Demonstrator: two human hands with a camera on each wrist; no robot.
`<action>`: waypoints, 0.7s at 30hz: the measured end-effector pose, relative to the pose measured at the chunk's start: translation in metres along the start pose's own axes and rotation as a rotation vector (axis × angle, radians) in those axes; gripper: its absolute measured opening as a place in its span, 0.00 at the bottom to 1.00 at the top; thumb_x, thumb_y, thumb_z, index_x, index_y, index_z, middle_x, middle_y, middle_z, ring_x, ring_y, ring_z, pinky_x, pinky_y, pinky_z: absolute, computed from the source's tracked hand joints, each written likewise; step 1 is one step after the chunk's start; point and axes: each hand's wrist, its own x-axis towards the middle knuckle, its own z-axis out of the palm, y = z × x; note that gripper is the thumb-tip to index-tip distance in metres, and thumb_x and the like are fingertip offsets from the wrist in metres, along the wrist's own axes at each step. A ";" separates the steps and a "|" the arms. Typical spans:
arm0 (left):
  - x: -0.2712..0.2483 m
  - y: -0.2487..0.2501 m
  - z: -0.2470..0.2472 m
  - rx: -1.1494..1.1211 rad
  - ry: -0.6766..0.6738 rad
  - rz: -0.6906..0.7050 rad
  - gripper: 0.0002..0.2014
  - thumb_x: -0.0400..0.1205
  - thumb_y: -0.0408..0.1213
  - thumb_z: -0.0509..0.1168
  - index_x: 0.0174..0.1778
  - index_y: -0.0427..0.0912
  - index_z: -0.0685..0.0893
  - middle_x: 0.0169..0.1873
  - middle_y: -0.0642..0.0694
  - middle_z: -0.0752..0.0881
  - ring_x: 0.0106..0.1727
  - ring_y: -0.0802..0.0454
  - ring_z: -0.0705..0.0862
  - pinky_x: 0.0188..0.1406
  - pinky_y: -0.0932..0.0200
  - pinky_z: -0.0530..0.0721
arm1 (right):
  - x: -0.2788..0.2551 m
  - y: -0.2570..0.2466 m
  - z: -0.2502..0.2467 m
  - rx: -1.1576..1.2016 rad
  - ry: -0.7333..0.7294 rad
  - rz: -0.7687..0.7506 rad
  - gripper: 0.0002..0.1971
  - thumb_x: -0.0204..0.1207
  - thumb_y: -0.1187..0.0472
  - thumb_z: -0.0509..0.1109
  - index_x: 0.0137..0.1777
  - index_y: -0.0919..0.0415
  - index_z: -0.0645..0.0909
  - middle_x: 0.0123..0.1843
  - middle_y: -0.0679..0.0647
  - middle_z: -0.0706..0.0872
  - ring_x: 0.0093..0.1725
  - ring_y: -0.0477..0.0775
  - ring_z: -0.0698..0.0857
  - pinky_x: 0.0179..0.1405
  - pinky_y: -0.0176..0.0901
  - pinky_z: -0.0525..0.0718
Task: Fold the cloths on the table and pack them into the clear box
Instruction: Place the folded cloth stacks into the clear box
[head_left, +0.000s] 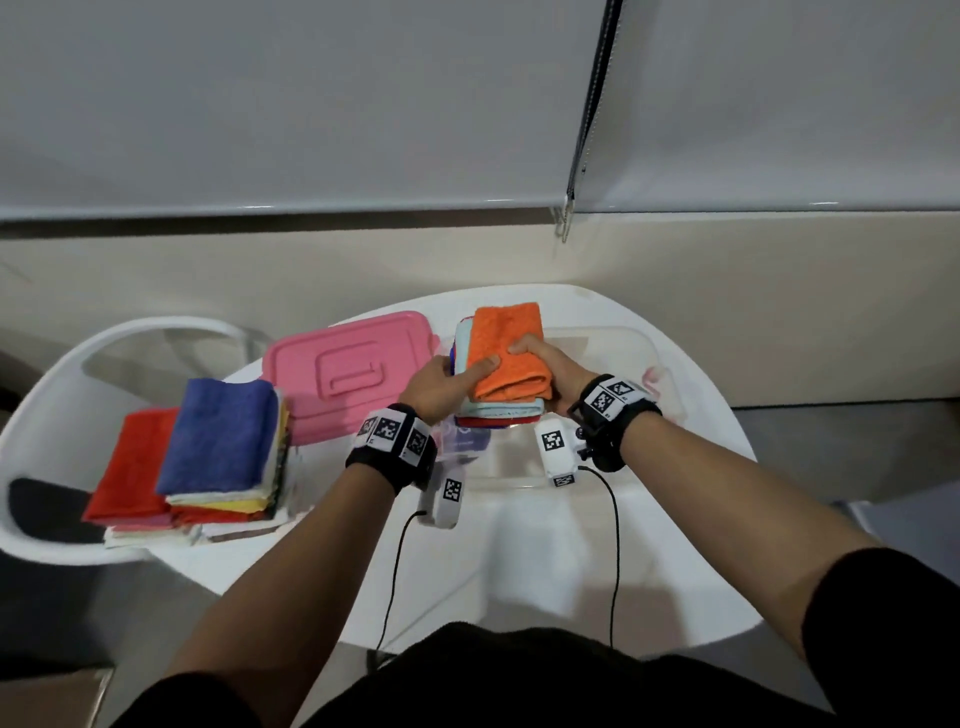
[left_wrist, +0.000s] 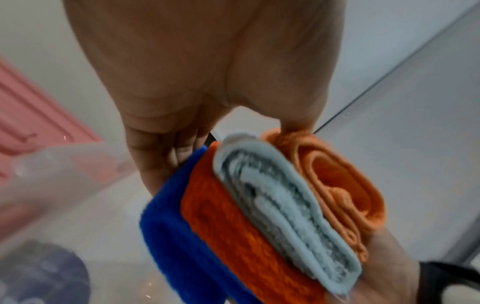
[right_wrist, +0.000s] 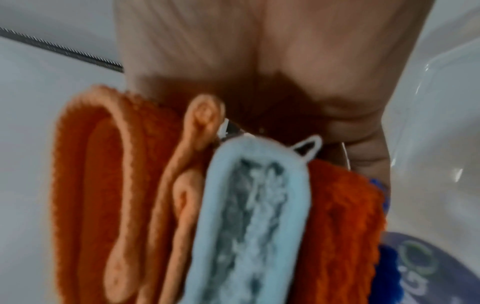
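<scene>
A stack of folded cloths (head_left: 506, 358), with an orange one on top, is held between both hands above the clear box (head_left: 618, 358). My left hand (head_left: 447, 382) grips the stack from its left side, thumb lying on the orange cloth. My right hand (head_left: 545, 366) grips it from the right, fingers curled over the top. In the left wrist view the stack shows its folded edges: blue (left_wrist: 182, 236), deep orange, pale blue (left_wrist: 280, 203) and light orange (left_wrist: 345, 191). The right wrist view shows the same layers (right_wrist: 249, 216) under my palm, with the clear box wall (right_wrist: 439, 123) beside them.
The box's pink lid (head_left: 348, 369) lies left of the box. A second stack of folded cloths (head_left: 218, 441), blue on top with a red one (head_left: 132, 462) beside it, sits at the table's left edge. A white chair (head_left: 57, 415) stands further left. The white table (head_left: 519, 561) has bare surface near me.
</scene>
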 end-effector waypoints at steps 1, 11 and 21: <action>0.001 -0.005 0.000 0.094 0.064 0.018 0.23 0.79 0.63 0.65 0.54 0.46 0.82 0.46 0.51 0.88 0.43 0.55 0.87 0.41 0.62 0.81 | 0.003 0.002 -0.002 -0.012 -0.008 0.037 0.31 0.51 0.39 0.75 0.49 0.60 0.83 0.43 0.61 0.86 0.41 0.61 0.84 0.50 0.49 0.81; 0.014 -0.072 0.005 0.013 0.262 -0.069 0.41 0.85 0.64 0.53 0.86 0.40 0.52 0.84 0.38 0.59 0.83 0.39 0.62 0.81 0.40 0.62 | 0.049 0.034 -0.007 -0.196 -0.008 0.257 0.33 0.53 0.48 0.76 0.60 0.61 0.81 0.40 0.58 0.90 0.36 0.57 0.88 0.42 0.43 0.87; 0.005 -0.089 0.023 -0.100 0.334 0.013 0.34 0.84 0.66 0.42 0.81 0.50 0.62 0.75 0.42 0.76 0.75 0.44 0.75 0.75 0.38 0.72 | 0.095 0.054 0.010 -0.188 0.056 0.336 0.28 0.50 0.56 0.72 0.54 0.66 0.80 0.41 0.63 0.83 0.35 0.63 0.83 0.40 0.51 0.84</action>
